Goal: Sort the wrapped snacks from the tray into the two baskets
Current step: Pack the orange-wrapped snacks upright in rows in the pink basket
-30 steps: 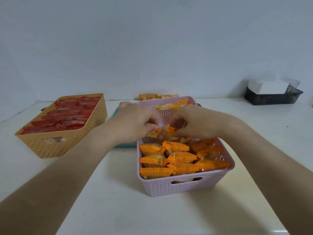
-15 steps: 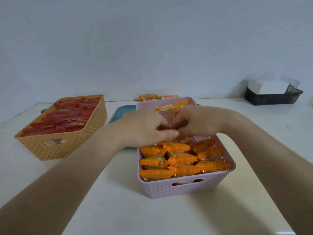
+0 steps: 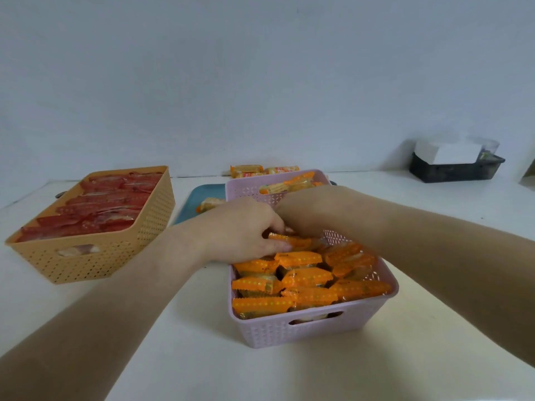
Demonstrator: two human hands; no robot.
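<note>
The fingers [image 3: 267, 225] of the left hand [image 3: 240, 230] are curled down over an orange-wrapped snack [image 3: 292, 242], and the thumb lies along its near edge, so we read this as a pinch on that packet. The right hand [image 3: 315, 211] comes in from the other side, knuckles up and bent down toward the same spot. Its fingertips are hidden behind the left hand, so we cannot tell whether they hold the packet or only touch it.

The held snack sits just above the middle of the pink basket [image 3: 307, 331], over the packed orange packets [image 3: 304, 277] that fill the near half in overlapping rows. We see a few more packets heaped at the far end of this basket [image 3: 289, 185]. Both forearms reach in from the lower corners and meet over the basket.

Behind the pink basket and partly hidden by it lies the blue tray [image 3: 202, 192], with one pale wrapped snack [image 3: 210, 203] on it, close to the left wrist. Farther back, by the wall [image 3: 260, 82], we see two more yellow-orange packets [image 3: 260, 170].

To the left, well apart from the hands, stands the tan basket [image 3: 86, 261], filled with red-wrapped snacks [image 3: 101, 209]. Far right, against the wall, a black bin [image 3: 454, 172] holds a white box [image 3: 445, 151]. All of it rests on the white table [image 3: 202, 357].
</note>
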